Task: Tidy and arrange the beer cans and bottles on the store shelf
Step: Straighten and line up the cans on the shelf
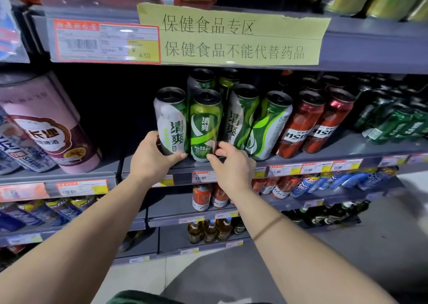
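Observation:
Several green and silver beer cans stand in a cluster on the grey shelf [347,151]. My left hand [151,157] grips the base of the leftmost silver-green can [171,118], which stands at the shelf's front. My right hand [231,164] pinches the bottom of the bright green can [205,123] right beside it, thumb and fingers on its lower edge. Two more green-white cans [266,127] lean together just right of my hands, with others behind them in the dark.
Two red cans [303,123] stand right of the green ones, then dark green cans [389,120]. A large pink can [48,123] leans on the left shelf section, with a dark gap between. A yellow paper sign [234,37] hangs above. Lower shelves hold cans and bottles.

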